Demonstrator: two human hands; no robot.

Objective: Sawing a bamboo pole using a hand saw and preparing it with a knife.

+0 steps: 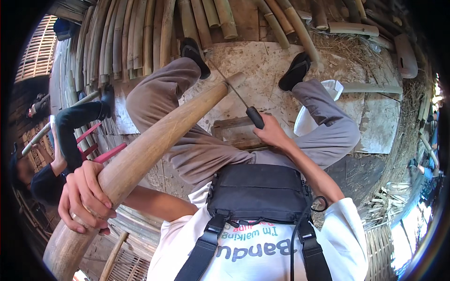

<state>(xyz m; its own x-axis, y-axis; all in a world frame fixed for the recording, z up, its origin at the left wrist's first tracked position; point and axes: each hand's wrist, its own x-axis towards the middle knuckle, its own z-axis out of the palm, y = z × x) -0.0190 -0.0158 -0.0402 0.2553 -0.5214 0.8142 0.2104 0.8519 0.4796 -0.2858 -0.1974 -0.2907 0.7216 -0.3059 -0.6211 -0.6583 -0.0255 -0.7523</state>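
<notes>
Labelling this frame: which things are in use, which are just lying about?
In use:
- bamboo pole, gripped by the left hand
- knife, handle in the right hand, blade at the pole's far end
- wooden block under the right hand

Lying about:
- split bamboo stack
- white sack
- woven panel
- red strips by another person's arm

bamboo pole (140, 154) base cut off at lower edge, knife (243, 103) handle hidden in grip
</notes>
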